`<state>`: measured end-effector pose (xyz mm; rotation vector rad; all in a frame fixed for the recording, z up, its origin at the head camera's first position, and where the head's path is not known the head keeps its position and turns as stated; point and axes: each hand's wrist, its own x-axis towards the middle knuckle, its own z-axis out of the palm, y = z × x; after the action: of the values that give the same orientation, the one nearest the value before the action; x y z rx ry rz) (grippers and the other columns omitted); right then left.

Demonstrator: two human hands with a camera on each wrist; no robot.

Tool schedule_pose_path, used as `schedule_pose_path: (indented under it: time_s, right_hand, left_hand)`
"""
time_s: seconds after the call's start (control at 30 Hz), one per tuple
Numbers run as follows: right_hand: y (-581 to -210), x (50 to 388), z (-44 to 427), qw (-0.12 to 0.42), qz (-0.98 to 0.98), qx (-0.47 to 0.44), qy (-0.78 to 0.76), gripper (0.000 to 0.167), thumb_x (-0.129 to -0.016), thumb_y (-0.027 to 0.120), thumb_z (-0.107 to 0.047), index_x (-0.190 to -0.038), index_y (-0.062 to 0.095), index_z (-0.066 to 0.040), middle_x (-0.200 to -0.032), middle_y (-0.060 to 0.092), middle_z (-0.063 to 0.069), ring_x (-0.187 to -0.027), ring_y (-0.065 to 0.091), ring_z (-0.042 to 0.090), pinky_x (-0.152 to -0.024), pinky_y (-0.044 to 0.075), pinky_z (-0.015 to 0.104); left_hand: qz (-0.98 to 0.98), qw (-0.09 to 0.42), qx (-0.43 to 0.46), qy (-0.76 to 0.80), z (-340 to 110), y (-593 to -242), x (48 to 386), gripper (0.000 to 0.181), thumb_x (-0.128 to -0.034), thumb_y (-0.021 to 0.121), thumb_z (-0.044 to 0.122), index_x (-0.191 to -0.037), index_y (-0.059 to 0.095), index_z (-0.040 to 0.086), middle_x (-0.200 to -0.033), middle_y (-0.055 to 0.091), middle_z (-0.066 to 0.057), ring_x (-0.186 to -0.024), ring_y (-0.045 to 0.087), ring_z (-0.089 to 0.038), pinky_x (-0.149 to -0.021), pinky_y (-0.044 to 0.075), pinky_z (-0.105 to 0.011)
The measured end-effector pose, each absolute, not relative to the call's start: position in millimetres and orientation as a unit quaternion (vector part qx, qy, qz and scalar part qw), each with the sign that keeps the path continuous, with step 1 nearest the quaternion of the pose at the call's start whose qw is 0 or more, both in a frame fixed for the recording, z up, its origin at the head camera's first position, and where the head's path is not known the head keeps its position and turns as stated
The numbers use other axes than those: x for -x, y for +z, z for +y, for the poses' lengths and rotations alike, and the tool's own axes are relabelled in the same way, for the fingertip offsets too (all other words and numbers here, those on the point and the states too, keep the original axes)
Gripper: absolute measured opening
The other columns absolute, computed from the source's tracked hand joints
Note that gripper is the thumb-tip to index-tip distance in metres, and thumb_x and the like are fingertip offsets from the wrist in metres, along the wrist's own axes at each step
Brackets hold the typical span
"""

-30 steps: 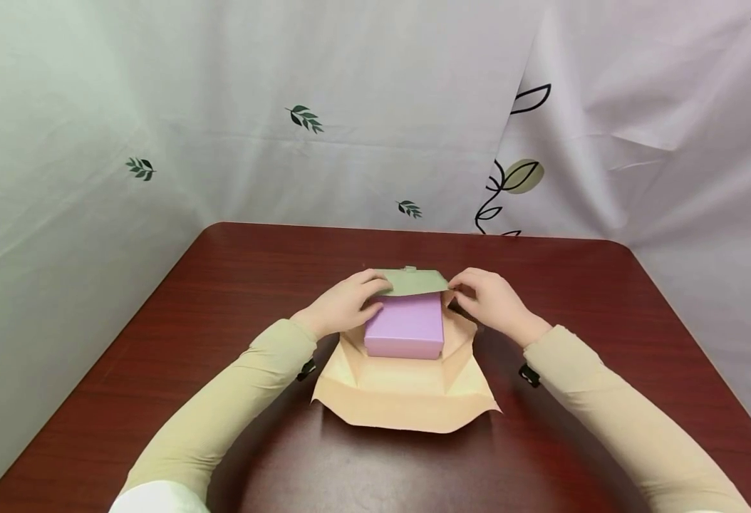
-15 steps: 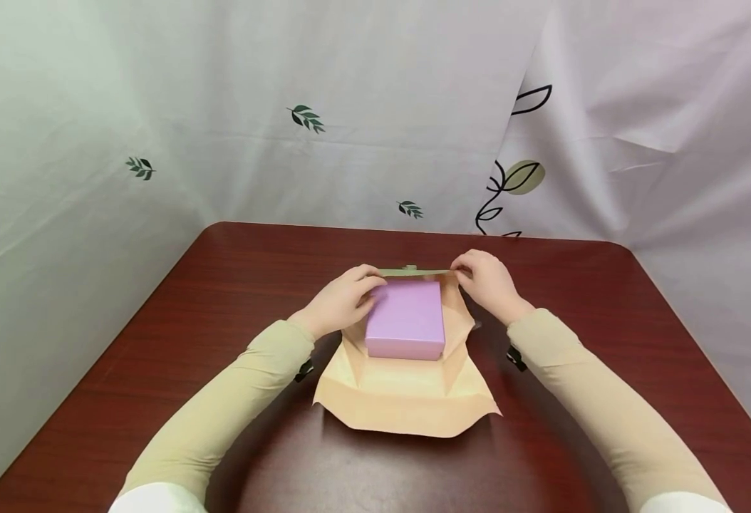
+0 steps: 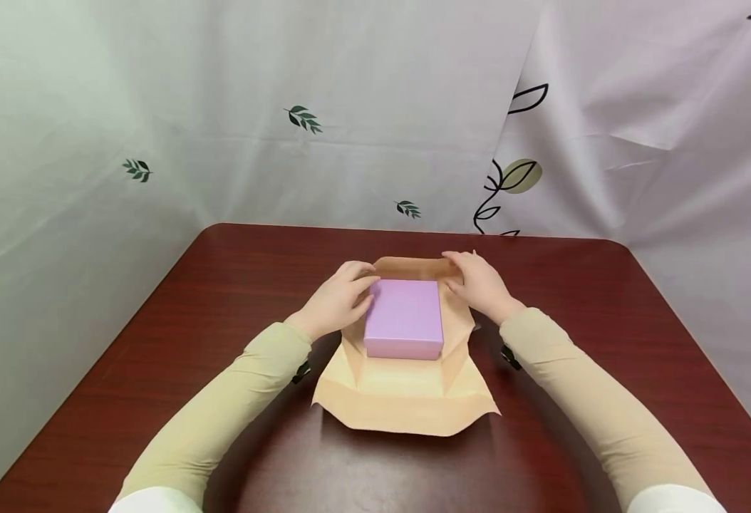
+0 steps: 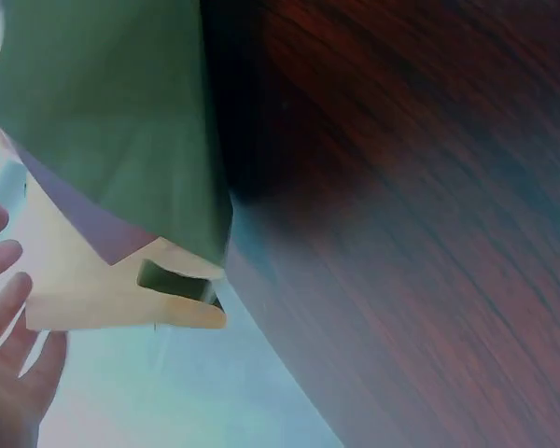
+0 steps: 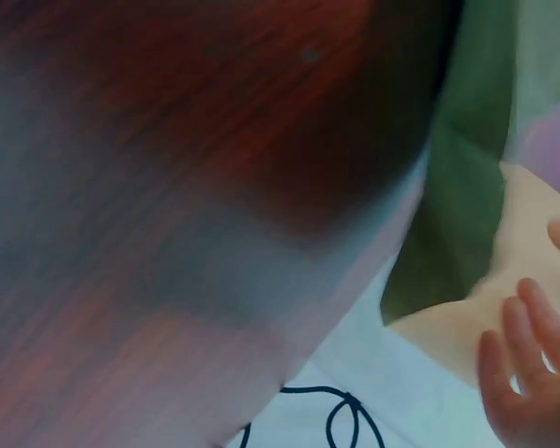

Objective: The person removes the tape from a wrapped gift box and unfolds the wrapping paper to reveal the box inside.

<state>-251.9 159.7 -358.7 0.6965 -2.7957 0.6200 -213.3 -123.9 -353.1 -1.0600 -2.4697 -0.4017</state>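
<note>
A lilac box (image 3: 405, 313) sits on an unfolded paper wrapper (image 3: 401, 413), cream inside and green outside. In the left wrist view the wrapper's green side (image 4: 112, 121) rises beside the table, with a sliver of lilac showing. My left hand (image 3: 335, 303) lies at the box's far left corner, its fingers spread and slightly bent; whether they touch the box is unclear. My right hand (image 3: 480, 286) is at the wrapper's far right, fingers extended by the raised back flap (image 3: 410, 268). Both wrist views show loosely spread fingers.
The dark red wooden table (image 3: 260, 263) reaches a pale curtain (image 3: 363, 142) with leaf prints behind and at the sides. A black cable (image 5: 350, 401) loops past the table's edge in the right wrist view.
The wrapper's back flap, earlier folded over the box with its green side up, now stands back and shows its cream inside. My right hand has let go of its corner.
</note>
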Motion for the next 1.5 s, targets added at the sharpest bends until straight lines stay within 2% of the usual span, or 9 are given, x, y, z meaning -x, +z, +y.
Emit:
schedule_pose_path:
  time_s: [0.1, 0.23, 0.47, 0.6, 0.73, 0.83, 1.0, 1.27, 1.5]
  right_hand:
    - [-363, 254, 163, 0.055, -0.943, -0.251, 0.210, 0.078, -0.084, 0.068, -0.011, -0.148, 0.024, 0.000, -0.140, 0.045, 0.023, -0.128, 0.042, 0.040, -0.109, 0.028, 0.052]
    - [-368, 256, 165, 0.028, -0.944, -0.262, 0.197, 0.084, -0.084, 0.067, -0.013, -0.150, 0.017, 0.001, -0.147, 0.034, 0.024, -0.134, 0.034, 0.041, -0.110, 0.028, 0.052]
    - [-374, 258, 167, -0.052, -0.962, -0.228, 0.139, 0.075, -0.091, 0.059, -0.029, -0.148, 0.021, 0.003, -0.153, 0.022, 0.024, -0.140, 0.017, 0.044, -0.112, 0.014, 0.059]
    - [-376, 258, 170, -0.085, -0.969, -0.201, 0.115, 0.074, -0.094, 0.053, -0.035, -0.148, 0.021, 0.003, -0.154, 0.019, 0.023, -0.140, 0.012, 0.045, -0.110, 0.011, 0.061]
    - [-378, 257, 175, -0.101, -0.971, -0.188, 0.105, 0.073, -0.096, 0.048, -0.039, -0.149, 0.019, 0.003, -0.155, 0.016, 0.022, -0.140, 0.011, 0.046, -0.109, 0.010, 0.062]
    - [-381, 259, 180, -0.123, -0.971, -0.178, 0.101, 0.074, -0.096, 0.044, -0.042, -0.149, 0.017, 0.002, -0.156, 0.012, 0.023, -0.140, 0.009, 0.047, -0.108, 0.008, 0.063]
    - [-380, 258, 182, -0.155, -0.970, -0.169, 0.084, 0.079, -0.096, 0.039, -0.051, -0.150, 0.016, 0.000, -0.156, 0.009, 0.023, -0.140, 0.006, 0.048, -0.108, 0.007, 0.064]
    - [-387, 261, 189, -0.181, -0.965, -0.178, 0.062, 0.085, -0.092, 0.039, -0.059, -0.152, 0.012, -0.005, -0.158, 0.010, 0.017, -0.142, 0.005, 0.046, -0.109, 0.005, 0.064]
    - [-386, 260, 189, -0.217, -0.956, -0.186, 0.067, 0.102, -0.082, 0.051, -0.067, -0.152, 0.009, -0.005, -0.158, 0.004, 0.019, -0.142, 0.001, 0.046, -0.110, 0.002, 0.063]
  left_hand:
    - [-0.872, 0.251, 0.400, -0.126, -124, -355, 215, 0.021, -0.0845, 0.064, 0.006, -0.105, 0.068, 0.001, -0.112, 0.060, -0.014, -0.115, 0.051, -0.031, -0.104, 0.037, -0.043]
    - [-0.869, 0.265, 0.407, -0.095, -125, -356, 216, 0.021, -0.0842, 0.064, 0.005, -0.105, 0.066, 0.000, -0.113, 0.062, -0.015, -0.118, 0.052, -0.033, -0.107, 0.034, -0.047]
    - [-0.911, 0.168, 0.377, -0.023, -124, -355, 217, 0.028, -0.0897, 0.060, 0.011, -0.115, 0.063, 0.000, -0.120, 0.062, -0.013, -0.127, 0.048, -0.032, -0.108, 0.033, -0.046]
    - [-0.923, 0.135, 0.361, -0.014, -126, -357, 219, 0.032, -0.0919, 0.057, 0.012, -0.121, 0.061, -0.002, -0.121, 0.062, -0.014, -0.126, 0.049, -0.032, -0.108, 0.034, -0.046]
    - [-0.939, 0.080, 0.333, -0.016, -130, -361, 223, 0.042, -0.0936, 0.055, 0.017, -0.131, 0.053, -0.002, -0.129, 0.057, -0.015, -0.130, 0.044, -0.033, -0.110, 0.029, -0.048]
    - [-0.948, 0.044, 0.315, -0.018, -135, -364, 226, 0.045, -0.0934, 0.056, 0.020, -0.131, 0.051, -0.003, -0.132, 0.055, -0.016, -0.133, 0.041, -0.034, -0.111, 0.027, -0.050]
    - [-0.956, 0.006, 0.294, -0.014, -141, -367, 226, 0.051, -0.0912, 0.060, 0.028, -0.130, 0.052, -0.004, -0.133, 0.053, -0.018, -0.135, 0.037, -0.036, -0.112, 0.025, -0.053]
    - [-0.957, -0.091, 0.273, -0.024, -149, -366, 220, 0.079, -0.0842, 0.065, 0.047, -0.138, 0.042, -0.006, -0.144, 0.038, -0.025, -0.140, 0.024, -0.041, -0.113, 0.019, -0.054]
    - [-0.951, -0.147, 0.273, -0.018, -151, -365, 214, 0.098, -0.0758, 0.071, 0.056, -0.142, 0.034, -0.007, -0.148, 0.031, -0.027, -0.140, 0.019, -0.045, -0.112, 0.019, -0.056]
